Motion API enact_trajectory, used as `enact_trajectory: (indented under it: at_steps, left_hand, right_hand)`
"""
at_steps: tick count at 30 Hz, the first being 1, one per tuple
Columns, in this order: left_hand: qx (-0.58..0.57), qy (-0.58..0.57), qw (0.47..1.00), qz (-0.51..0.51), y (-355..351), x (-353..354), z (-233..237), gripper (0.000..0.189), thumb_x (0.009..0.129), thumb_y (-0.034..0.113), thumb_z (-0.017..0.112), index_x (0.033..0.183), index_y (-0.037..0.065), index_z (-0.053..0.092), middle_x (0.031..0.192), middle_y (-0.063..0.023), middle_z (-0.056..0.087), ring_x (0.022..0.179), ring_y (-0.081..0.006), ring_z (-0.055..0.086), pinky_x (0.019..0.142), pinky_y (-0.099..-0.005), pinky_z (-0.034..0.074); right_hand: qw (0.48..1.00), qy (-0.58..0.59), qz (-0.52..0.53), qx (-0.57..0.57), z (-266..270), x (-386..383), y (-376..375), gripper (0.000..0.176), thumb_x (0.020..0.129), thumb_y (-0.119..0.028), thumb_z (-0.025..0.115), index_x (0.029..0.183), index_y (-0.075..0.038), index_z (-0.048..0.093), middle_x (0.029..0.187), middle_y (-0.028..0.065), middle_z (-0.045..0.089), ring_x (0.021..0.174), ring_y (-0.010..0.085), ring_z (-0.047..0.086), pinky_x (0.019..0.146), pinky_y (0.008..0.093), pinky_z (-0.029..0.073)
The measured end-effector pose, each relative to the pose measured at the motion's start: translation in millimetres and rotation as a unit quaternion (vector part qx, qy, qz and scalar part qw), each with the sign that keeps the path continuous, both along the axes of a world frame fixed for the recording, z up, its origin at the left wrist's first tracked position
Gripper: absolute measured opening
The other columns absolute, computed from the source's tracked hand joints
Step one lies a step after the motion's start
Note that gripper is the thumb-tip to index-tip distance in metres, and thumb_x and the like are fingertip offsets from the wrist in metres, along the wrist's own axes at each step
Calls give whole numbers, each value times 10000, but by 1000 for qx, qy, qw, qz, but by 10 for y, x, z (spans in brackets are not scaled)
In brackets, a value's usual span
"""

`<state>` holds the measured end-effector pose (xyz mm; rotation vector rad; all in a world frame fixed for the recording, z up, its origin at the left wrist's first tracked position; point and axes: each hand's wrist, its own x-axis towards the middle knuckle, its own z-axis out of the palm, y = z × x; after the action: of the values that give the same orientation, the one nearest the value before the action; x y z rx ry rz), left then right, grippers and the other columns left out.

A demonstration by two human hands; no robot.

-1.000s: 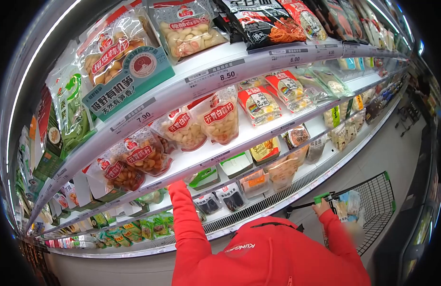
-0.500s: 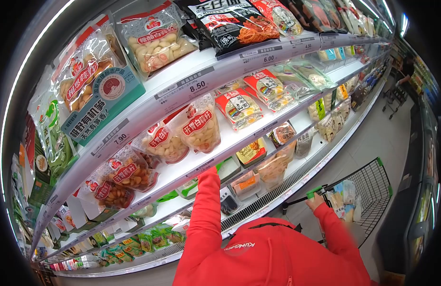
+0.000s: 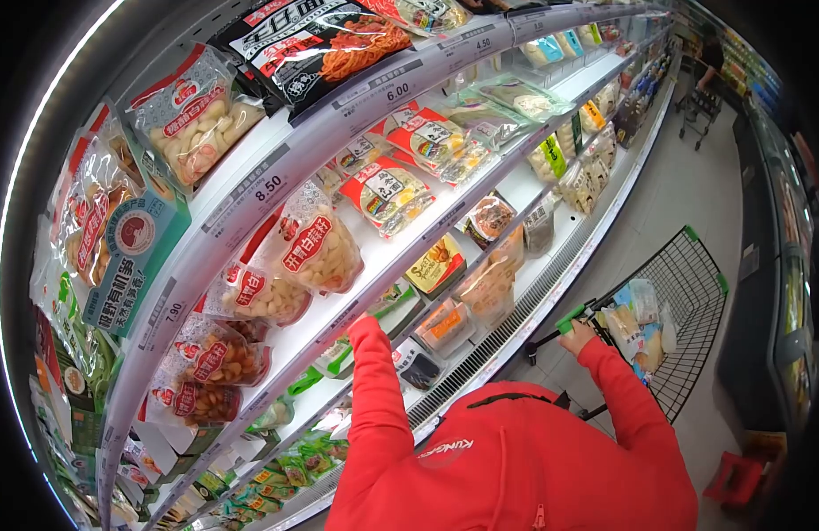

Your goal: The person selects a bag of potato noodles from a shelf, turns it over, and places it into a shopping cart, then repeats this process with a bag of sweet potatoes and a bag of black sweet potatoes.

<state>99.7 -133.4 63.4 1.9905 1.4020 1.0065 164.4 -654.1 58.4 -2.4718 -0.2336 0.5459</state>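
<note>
My right hand (image 3: 576, 337) is wrapped round the green-ended handle (image 3: 569, 320) of a black wire shopping cart (image 3: 692, 310). Several plastic-wrapped packs (image 3: 638, 326) lie inside the cart. On the other side, my left hand (image 3: 364, 322) reaches up to a shelf's front edge, just below bags of pale pickled garlic (image 3: 316, 252). The red sleeve and shelf hide most of it, and its fingers do not show. Close by it on the lower shelf are a green-edged pack (image 3: 398, 299) and a yellow box (image 3: 434, 264).
Tiered chilled shelves (image 3: 365, 305) curve along the left, with price strips on their edges. A black noodle bag (image 3: 316, 49) sits on the upper shelf. Further down the aisle, a person (image 3: 710, 66) stands by another cart (image 3: 698, 111). A red object (image 3: 733, 479) is at lower right.
The view has turned, so the shelves and packs appear further left and tilted more steeply. My left hand stays near the shelf edge; my right hand keeps hold of the cart handle.
</note>
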Motion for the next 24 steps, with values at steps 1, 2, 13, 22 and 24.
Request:
enact_trajectory:
  at_steps: [1,2,13,22,24]
  left_hand:
    - [3,1,1000,3,10,-11,7,340,883,284,522,1066,10,602,1094,-176,618,1011,-311,580,856,-386,449]
    - [7,3,1000,5,24,-12,20,339,882,287,524,1060,11,606,1088,-177,621,1007,-314,583,852,-384,449]
    - [248,82,949,176,-474,-38,311,255,838,243,601,1022,67,614,1025,-125,606,978,-320,548,885,-423,400]
    - [305,282,847,-333,-543,225,69,320,793,155,530,1087,60,614,1341,-37,440,1232,-291,375,1028,-450,268]
    - [350,294,825,-333,-570,271,-62,356,797,189,517,1104,40,618,1422,-29,374,1308,-286,304,1085,-457,202]
  right_hand:
    - [1000,2,2,2,-56,21,-15,517,726,-368,692,1143,-102,541,967,219,635,922,398,601,808,449,483]
    - [1000,3,4,5,-31,29,-6,521,725,-369,692,1145,-100,539,965,220,635,919,400,600,807,451,483]
    - [1000,-7,18,-2,-121,54,-40,533,731,-373,684,1151,-90,518,948,228,633,896,402,602,781,450,485]
    - [999,6,26,-30,205,-6,45,509,748,-386,651,1110,-58,509,917,226,633,869,392,609,760,455,479]
    - [997,-7,22,-69,195,9,67,494,756,-391,633,1100,-59,511,910,233,631,866,394,610,757,461,479]
